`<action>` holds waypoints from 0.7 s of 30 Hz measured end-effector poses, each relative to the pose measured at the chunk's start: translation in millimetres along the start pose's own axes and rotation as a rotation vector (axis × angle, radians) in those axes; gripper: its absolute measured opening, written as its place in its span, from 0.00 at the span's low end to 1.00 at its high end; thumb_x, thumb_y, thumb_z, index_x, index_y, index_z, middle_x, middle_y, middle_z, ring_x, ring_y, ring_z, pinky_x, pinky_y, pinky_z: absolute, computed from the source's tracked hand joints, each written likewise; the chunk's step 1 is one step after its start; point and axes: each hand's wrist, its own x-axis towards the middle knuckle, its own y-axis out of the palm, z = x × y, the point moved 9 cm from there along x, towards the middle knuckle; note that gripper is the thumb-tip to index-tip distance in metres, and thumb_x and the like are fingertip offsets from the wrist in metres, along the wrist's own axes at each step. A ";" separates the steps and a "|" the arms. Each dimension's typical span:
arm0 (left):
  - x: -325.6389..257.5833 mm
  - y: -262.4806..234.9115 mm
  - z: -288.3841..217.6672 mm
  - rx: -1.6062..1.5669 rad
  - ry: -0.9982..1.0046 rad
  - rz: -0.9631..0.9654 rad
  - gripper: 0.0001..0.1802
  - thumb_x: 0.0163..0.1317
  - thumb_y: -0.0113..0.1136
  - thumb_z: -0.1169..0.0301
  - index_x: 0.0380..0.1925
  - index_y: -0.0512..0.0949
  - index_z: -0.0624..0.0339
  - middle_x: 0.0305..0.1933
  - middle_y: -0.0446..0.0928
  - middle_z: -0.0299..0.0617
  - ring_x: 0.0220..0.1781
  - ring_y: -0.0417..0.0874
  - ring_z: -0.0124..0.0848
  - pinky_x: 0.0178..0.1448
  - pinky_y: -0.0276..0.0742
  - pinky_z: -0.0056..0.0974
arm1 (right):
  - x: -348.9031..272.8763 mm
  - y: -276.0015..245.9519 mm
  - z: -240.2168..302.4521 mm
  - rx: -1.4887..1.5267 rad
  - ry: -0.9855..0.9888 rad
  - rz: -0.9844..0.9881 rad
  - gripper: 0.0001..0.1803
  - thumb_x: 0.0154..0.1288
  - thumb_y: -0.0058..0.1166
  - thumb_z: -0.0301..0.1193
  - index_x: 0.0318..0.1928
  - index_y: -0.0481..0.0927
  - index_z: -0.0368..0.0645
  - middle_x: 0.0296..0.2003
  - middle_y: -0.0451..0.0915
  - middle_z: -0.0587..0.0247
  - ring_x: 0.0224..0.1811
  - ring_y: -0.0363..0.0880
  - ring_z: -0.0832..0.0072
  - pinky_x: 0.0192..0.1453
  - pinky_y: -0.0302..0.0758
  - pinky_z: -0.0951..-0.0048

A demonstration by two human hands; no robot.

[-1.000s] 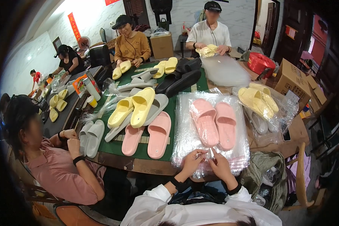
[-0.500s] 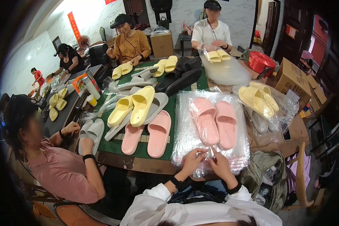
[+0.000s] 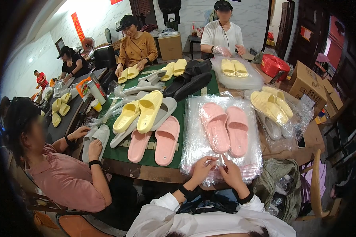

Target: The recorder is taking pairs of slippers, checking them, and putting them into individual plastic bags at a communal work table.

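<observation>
A pair of pink slippers [image 3: 214, 128] lies side by side, toes away from me, on a stack of clear plastic bags [image 3: 190, 130] at the table's near edge. Glare over the slippers suggests a layer of film covers them. At the heel end, my left hand [image 3: 203, 169] pinches the near edge of the top plastic bag with thumb and fingers. My right hand [image 3: 232, 173] pinches the same edge just beside it, fingertips close to the left ones. Both wrists wear black bands.
Left of the stack are loose pink slippers [image 3: 167, 140], yellow slippers [image 3: 149, 110] and black slippers [image 3: 188, 87]. Bagged yellow slippers [image 3: 269, 103] lie to the right, near a cardboard box [image 3: 308, 87]. Co-workers sit around the table; one at left handles grey slippers [image 3: 101, 136].
My hands and the pink slippers stay put. Across the table, the yellow slippers now lie flat on the bags, the co-worker's hands apart from them. The left co-worker's hands have shifted on the grey slippers.
</observation>
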 end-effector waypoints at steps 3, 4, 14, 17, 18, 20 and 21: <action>-1.9 2.6 -3.9 0.012 -0.015 0.002 0.10 0.63 0.57 0.76 0.45 0.76 0.65 0.38 0.77 0.35 0.34 0.75 0.19 0.40 0.74 0.24 | -0.8 -4.1 3.6 0.016 0.038 -0.015 0.27 0.61 0.54 0.35 0.60 0.70 0.40 0.30 0.77 0.47 0.32 0.76 0.54 0.37 0.72 0.59; -3.1 4.0 -4.8 -0.013 -0.027 0.013 0.10 0.63 0.57 0.76 0.44 0.76 0.65 0.37 0.77 0.35 0.34 0.75 0.19 0.40 0.74 0.24 | -3.0 -6.3 5.8 0.016 0.037 -0.014 0.27 0.61 0.54 0.35 0.60 0.70 0.40 0.30 0.77 0.47 0.32 0.76 0.54 0.37 0.72 0.59; -0.5 14.1 -13.9 0.066 -0.059 0.039 0.10 0.65 0.53 0.77 0.45 0.74 0.65 0.43 0.78 0.41 0.39 0.78 0.24 0.45 0.76 0.29 | -51.2 35.2 19.2 0.759 0.365 0.633 0.18 0.72 0.46 0.40 0.49 0.78 0.39 0.30 0.82 0.65 0.26 0.77 0.81 0.34 0.77 0.78; -1.0 20.4 -28.6 0.090 -0.073 0.026 0.10 0.64 0.55 0.78 0.45 0.74 0.65 0.44 0.79 0.41 0.40 0.79 0.25 0.46 0.76 0.29 | -60.2 41.8 25.0 0.914 0.363 0.712 0.21 0.73 0.43 0.40 0.56 0.74 0.37 0.35 0.82 0.63 0.32 0.78 0.80 0.39 0.77 0.78; -0.1 18.7 -31.9 0.178 -0.062 0.034 0.11 0.63 0.55 0.79 0.45 0.74 0.66 0.46 0.79 0.42 0.42 0.80 0.26 0.47 0.76 0.30 | -60.3 43.6 28.0 0.941 0.306 0.728 0.24 0.75 0.39 0.42 0.60 0.69 0.37 0.39 0.81 0.61 0.36 0.78 0.78 0.44 0.76 0.77; -3.7 22.3 -39.3 0.136 -0.025 0.041 0.11 0.62 0.55 0.79 0.45 0.74 0.67 0.46 0.78 0.43 0.42 0.80 0.27 0.48 0.76 0.30 | -57.9 39.3 26.5 1.001 0.301 0.703 0.26 0.75 0.36 0.43 0.60 0.70 0.36 0.39 0.81 0.60 0.36 0.78 0.77 0.45 0.76 0.76; -5.5 24.2 -44.5 0.095 0.014 0.036 0.11 0.62 0.55 0.80 0.45 0.74 0.68 0.46 0.78 0.44 0.42 0.80 0.27 0.49 0.76 0.30 | -55.4 35.5 28.1 1.062 0.290 0.690 0.27 0.75 0.34 0.45 0.59 0.70 0.36 0.39 0.81 0.59 0.36 0.78 0.76 0.45 0.76 0.76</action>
